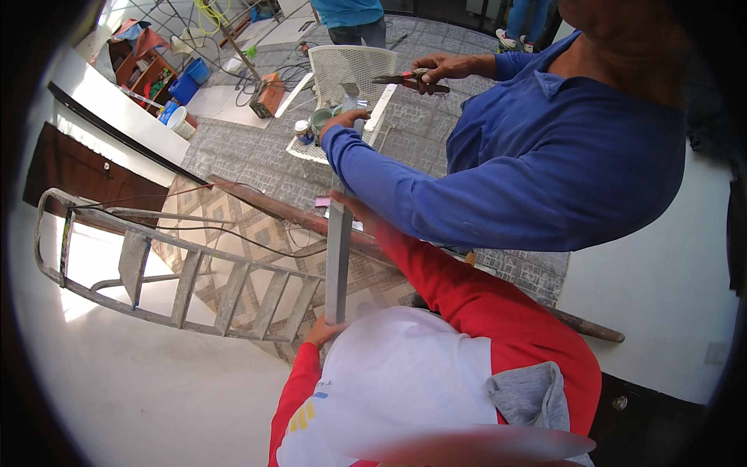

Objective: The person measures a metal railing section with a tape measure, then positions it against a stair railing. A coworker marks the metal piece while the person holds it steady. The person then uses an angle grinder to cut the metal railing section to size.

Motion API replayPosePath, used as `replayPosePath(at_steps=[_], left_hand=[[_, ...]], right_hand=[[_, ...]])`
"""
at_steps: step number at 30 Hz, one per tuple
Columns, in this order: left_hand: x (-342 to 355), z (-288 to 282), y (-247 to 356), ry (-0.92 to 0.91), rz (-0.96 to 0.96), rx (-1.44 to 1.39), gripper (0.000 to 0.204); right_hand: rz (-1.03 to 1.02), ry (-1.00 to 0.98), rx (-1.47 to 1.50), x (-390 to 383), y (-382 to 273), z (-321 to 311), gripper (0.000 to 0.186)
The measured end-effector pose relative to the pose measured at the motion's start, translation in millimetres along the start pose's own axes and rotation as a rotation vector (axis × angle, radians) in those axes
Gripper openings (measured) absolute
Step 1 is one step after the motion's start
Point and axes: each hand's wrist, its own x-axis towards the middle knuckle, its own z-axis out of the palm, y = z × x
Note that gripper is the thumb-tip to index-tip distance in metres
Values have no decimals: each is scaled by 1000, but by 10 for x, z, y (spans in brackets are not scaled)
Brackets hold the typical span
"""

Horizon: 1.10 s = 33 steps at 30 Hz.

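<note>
A long grey metal bar (338, 265) runs away from my body toward the white chair. My left hand (322, 333) grips its near end, close to my shirt. Farther up, my right hand (352, 205) is closed around it, partly hidden by a co-worker's blue sleeve. The co-worker's one hand (346, 118) holds the far part of the bar, where a bent metal flap (350, 89) sticks out. In the other hand, that person holds red-handled snips or pliers (406, 79) beside the far end.
A white mesh chair (350, 66) carries small jars (303, 131). On the left lies a stepladder (187, 284) with a dark cable across it. A long brown pole (288, 214) crosses beneath the bar. Buckets (183, 123), a toolbox (268, 95) and other people stand farther back.
</note>
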Motion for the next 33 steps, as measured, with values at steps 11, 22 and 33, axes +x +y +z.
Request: replayPosePath(at_steps=[11, 22, 33], left_hand=[[-33, 80, 78, -43, -11, -12, 62], [3, 87, 53, -20, -49, 44, 66], [-47, 80, 90, 34, -26, 142, 68]], right_hand=[[44, 67, -60, -278, 13, -258, 105], [-2, -87, 199, -159, 128, -305, 95], [31, -112, 238, -129, 172, -282, 76]])
